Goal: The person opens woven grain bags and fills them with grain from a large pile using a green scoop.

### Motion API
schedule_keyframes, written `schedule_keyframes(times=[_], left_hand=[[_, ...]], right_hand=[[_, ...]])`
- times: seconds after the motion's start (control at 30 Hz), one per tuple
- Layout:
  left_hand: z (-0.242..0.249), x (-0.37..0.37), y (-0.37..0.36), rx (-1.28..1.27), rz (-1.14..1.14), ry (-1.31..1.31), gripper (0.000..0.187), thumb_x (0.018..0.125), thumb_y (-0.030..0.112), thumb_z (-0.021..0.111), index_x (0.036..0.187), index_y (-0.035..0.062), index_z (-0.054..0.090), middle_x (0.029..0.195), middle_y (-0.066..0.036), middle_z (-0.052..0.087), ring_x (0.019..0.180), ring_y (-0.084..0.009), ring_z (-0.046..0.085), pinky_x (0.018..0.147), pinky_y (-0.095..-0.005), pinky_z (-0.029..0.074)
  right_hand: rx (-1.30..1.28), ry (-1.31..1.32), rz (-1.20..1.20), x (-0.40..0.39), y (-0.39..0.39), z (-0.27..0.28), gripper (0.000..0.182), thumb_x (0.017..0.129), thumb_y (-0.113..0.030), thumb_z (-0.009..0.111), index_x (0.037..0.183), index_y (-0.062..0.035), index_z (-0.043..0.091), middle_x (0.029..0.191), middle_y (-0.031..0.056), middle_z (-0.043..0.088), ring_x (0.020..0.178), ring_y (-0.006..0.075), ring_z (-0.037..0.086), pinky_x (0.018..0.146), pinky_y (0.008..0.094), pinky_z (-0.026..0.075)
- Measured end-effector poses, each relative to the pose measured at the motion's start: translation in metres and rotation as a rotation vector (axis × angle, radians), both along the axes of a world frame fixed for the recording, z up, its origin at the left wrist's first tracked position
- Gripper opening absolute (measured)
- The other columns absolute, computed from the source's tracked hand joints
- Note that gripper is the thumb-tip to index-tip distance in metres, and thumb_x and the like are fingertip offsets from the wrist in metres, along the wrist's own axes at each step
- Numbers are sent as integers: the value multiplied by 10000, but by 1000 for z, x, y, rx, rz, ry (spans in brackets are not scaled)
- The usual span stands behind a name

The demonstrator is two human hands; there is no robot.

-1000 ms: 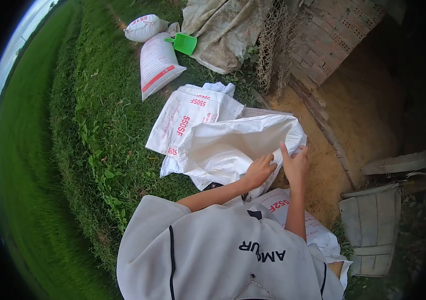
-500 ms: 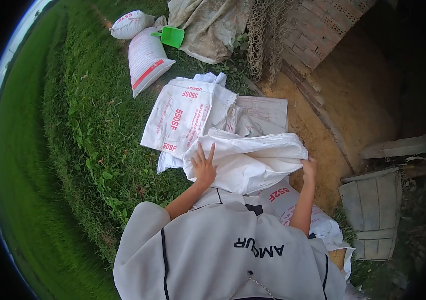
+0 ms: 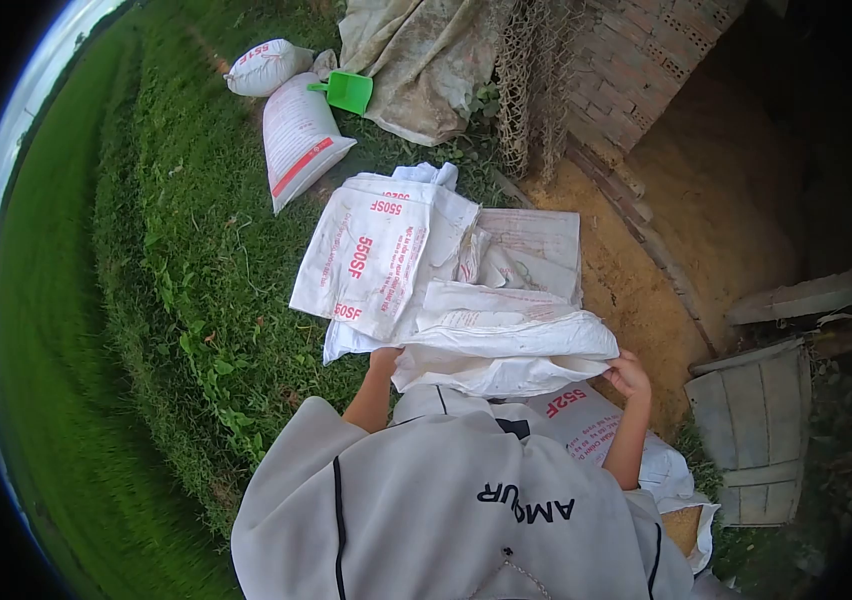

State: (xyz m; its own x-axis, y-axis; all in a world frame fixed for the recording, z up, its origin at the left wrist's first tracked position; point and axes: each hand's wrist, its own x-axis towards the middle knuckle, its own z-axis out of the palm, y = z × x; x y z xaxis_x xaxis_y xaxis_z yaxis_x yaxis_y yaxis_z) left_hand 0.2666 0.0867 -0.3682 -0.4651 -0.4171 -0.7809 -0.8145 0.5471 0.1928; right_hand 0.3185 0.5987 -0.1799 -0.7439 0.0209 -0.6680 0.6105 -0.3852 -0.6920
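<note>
A white woven sack (image 3: 506, 352) lies across in front of my torso, its folds loose and its left and right edges at my two hands. My left hand (image 3: 383, 362) is at the sack's left edge, fingers tucked in behind the fabric and mostly hidden. At the opposite end, my right hand (image 3: 628, 374) pinches the sack's right corner between thumb and fingers. Just beyond is a pile of flat printed sacks (image 3: 366, 255) marked 550SF. Under my right forearm a sack marked 552F (image 3: 578, 415) shows in part.
Two filled sacks (image 3: 303, 135) stand on the grass, with a green dustpan-like scoop (image 3: 350, 92) beside them. A dirty tarp (image 3: 416, 60) and netting (image 3: 526, 85) hang at the top. Brickwork (image 3: 636, 65) and a grain-coloured heap (image 3: 716, 190) lie to the right.
My left hand, spread flat on the sack before, has moved down to its left edge. The sack's upper side has folded toward me, baring a printed sack behind it. My right hand stays at the corner.
</note>
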Motion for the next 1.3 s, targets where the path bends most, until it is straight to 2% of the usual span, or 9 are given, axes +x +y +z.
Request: schedule_keyframes(times=[0.07,0.27,0.53,0.73,0.93,1.13,1.2,1.23,1.3], left_hand=[[-28,6,-12,650,1313,-127,425,787,190,685,1130,18,503,1159,-89,530,1079,-252,513,863,-411,487],[80,-2,-13,1312,719,325,344,875,79,528,1205,10,462,1208,-115,522,1118,-232,497,970,-418,429],[161,41,-34,1578,310,-11,471,767,143,570,1181,-68,490,1164,-150,568,1070,-253,556,960,-388,426],[251,4,-60,1386,456,112,592,637,204,502,1144,-104,507,1109,-234,585,1007,-337,578,958,-420,411],[248,-40,-86,1296,453,301,472,842,272,514,1157,-79,501,1086,-237,590,984,-326,597,910,-448,458],[94,-16,-41,1222,905,229,387,903,301,469,1167,22,518,1087,-179,584,947,-308,588,824,-443,481],[94,-22,-20,309,629,341,308,883,245,528,1109,36,543,935,-127,584,787,-269,570,729,-396,463],[104,-25,-1,310,601,333,308,883,245,528,1109,36,543,935,-127,584,787,-269,570,729,-396,463],[154,-32,54,-194,-239,1425,277,836,190,599,1036,6,550,824,-97,531,717,-230,517,691,-352,426]], right_hand=[[-16,-59,-16,4,10,-8,390,821,54,490,1207,-1,478,1159,141,544,1048,243,557,850,362,495],[-68,-177,-610,7,50,-80,312,834,19,402,1124,37,517,1142,180,552,1053,301,547,911,419,472],[-95,-63,-349,24,57,-19,404,790,-119,380,1115,52,548,1114,196,582,1016,302,577,946,405,443],[-90,-161,-143,27,41,65,438,695,-200,444,1039,27,589,1040,177,615,960,295,600,890,394,474],[-341,89,78,49,68,0,390,669,-85,456,1011,48,588,952,150,634,859,253,610,865,367,476],[-17,529,-780,22,-92,12,349,846,-158,385,1054,55,567,1076,171,599,1014,278,574,919,395,441],[-378,563,-758,15,-91,11,368,868,-186,360,1077,46,556,1104,173,587,1043,287,557,949,398,412],[-738,592,-693,14,-87,10,388,889,-214,336,1100,37,544,1132,175,574,1072,295,539,979,401,383],[-706,587,-697,12,-71,11,385,891,-213,335,1100,33,546,1133,173,576,1071,296,541,978,406,385]])
